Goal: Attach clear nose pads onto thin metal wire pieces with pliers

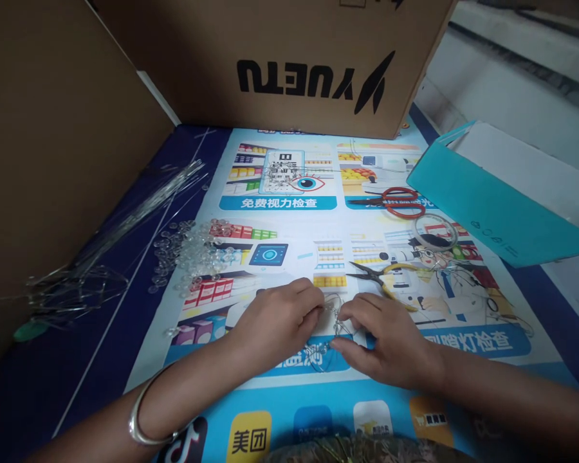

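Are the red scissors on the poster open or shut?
Shut: the red scissors lie flat on the poster, blades together pointing left, handles side by side.

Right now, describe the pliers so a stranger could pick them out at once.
Start at the big brown cardboard box at the far edge of the printed poster. Come toward the right hand: just beyond it lie the yellow-handled pliers. The red-handled scissors lie farther back; only the pliers have yellow handles and a dark pointed nose.

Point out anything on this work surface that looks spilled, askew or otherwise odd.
Clear beads lie scattered loose over the poster, some strayed toward its left edge. The wire bundle fans out into a tangle at its lower end. Scissors and pliers lie flat. Both hands, left hand and right hand, pinch a small wire piece.
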The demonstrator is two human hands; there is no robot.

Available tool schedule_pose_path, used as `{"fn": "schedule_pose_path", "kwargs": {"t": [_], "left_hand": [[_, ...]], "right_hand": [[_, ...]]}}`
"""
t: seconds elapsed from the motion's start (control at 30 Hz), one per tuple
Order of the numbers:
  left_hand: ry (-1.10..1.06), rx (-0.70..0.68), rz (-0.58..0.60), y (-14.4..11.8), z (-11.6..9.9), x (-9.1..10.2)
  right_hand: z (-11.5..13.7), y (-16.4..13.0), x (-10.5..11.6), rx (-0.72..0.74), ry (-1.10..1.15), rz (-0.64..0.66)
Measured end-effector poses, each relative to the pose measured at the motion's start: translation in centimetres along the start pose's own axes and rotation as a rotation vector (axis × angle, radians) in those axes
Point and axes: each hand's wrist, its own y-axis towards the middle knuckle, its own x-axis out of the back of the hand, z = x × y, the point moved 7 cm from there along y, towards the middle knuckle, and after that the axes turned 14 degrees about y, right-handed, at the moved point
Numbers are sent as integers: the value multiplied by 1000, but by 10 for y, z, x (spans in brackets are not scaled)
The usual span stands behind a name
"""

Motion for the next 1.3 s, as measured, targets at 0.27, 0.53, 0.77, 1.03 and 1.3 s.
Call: {"fn": "schedule_pose_path", "kwargs": {"t": [0.27,0.53,0.77,1.03,1.3], "left_hand": [[33,22,-35,-1,1,2],[12,20,-45,-1,1,2],[-186,21,-73,0,8,8],[-527,-22,157,-3,22,5],[-521,-93,209,-6,33,12]], "right_hand": [[-11,3,-4,-111,89,17],[-10,7,-6,-123,94,3],[-15,11,-2,-103,145,1],[-22,14,3,-101,180,-5],[-20,13,3,-74,205,12]]}}
